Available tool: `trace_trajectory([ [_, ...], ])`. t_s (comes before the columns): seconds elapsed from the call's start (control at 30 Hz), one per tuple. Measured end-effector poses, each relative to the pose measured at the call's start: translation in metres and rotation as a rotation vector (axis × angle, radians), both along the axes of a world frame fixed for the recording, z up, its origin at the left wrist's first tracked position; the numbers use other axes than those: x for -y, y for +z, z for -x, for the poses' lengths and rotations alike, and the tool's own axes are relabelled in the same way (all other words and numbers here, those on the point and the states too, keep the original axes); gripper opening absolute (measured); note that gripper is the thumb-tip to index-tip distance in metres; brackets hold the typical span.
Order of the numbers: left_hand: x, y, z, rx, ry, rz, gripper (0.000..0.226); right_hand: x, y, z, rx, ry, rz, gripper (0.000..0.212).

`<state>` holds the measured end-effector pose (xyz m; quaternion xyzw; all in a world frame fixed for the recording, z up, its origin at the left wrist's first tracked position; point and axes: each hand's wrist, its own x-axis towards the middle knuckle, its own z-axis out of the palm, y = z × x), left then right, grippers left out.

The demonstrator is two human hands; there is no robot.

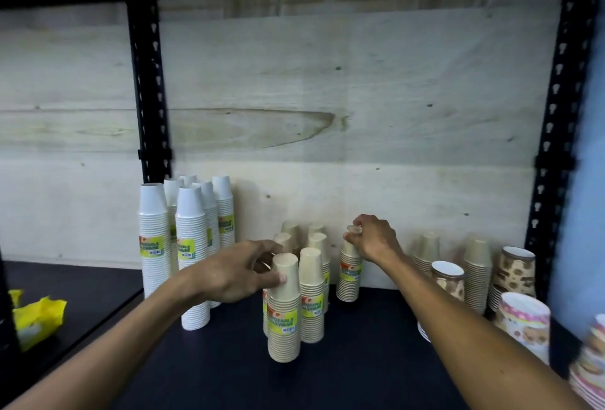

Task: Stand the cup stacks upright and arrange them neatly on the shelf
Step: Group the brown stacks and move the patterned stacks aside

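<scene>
Two bare forearms, no sleeves in view, left hand (229, 273) without rings or watch, right hand (373, 239) likewise unadorned

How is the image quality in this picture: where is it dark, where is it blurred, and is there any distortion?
In the head view, the corners and top edge fall into dark vignetting; the patterned cups at the right edge are smeared by blur, while the beige stack under the left hand is fairly sharp; the shelf posts lean inward from wide-angle distortion; lighting is dim, without glare.

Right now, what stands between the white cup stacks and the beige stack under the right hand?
In the head view, a cluster of beige cup stacks; the left hand grips its front one.
</scene>
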<state>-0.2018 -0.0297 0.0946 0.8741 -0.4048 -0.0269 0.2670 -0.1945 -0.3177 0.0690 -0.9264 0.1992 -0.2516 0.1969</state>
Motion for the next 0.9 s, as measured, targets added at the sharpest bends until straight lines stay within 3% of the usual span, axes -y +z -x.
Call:
trace_trajectory([
  [0.53, -0.003, -0.009, -0.014, -0.048, -0.064, 0.088, 0.041, 0.008, -0.012, -0.051, 0.006, -0.029, 0.021, 0.041],
  [0.77, 0.000, -0.007, -0.011, -0.061, -0.081, 0.106, 0.035, 0.009, -0.016, -0.035, 0.040, 0.011, -0.013, 0.048],
  [0.9, 0.001, -0.003, -0.006, -0.069, -0.077, 0.102, 0.044, -0.002, -0.007, -0.005, 0.143, 0.038, 0.015, 0.043],
])
